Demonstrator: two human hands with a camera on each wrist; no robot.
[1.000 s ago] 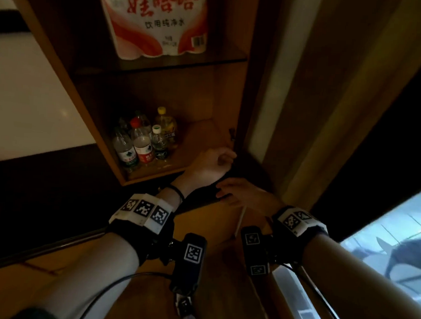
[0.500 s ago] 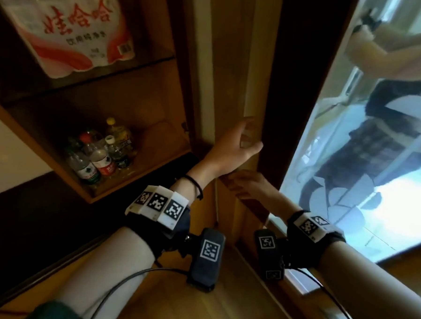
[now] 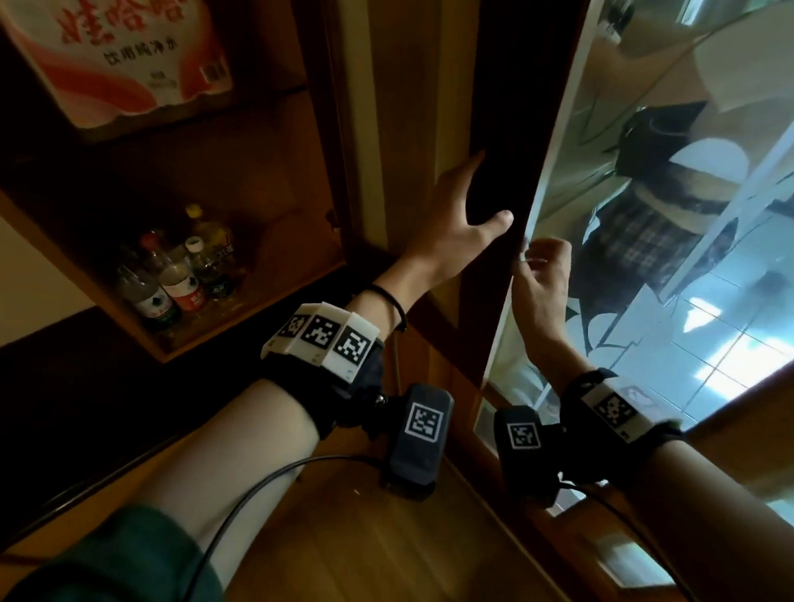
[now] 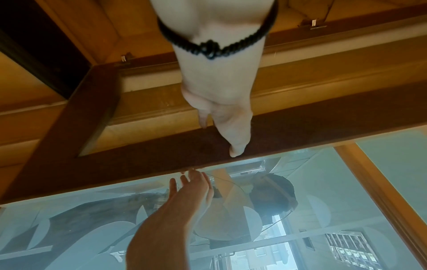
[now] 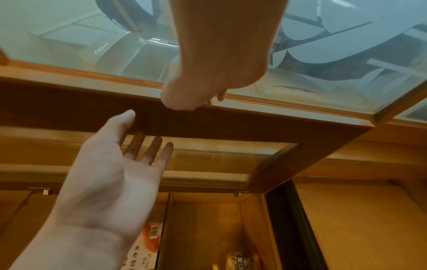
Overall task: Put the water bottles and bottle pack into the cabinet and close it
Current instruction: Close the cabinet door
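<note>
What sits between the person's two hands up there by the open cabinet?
The dark wooden frame edge of the glass-panelled cabinet door. The left hand lies open against its inner side; the right hand pinches its outer edge. The right wrist view shows it best.

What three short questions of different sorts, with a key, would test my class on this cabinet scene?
1. True or false: the bottle pack sits on the shelf above the loose bottles.
2. Which hand lies flat, fingers straight, on the door frame? A) left hand B) right hand
3. Fill in: the cabinet is not yet ____.

Key: 1 true; 2 A, the right hand's fingers curl at the frame's edge by the glass; 3 closed.
</note>
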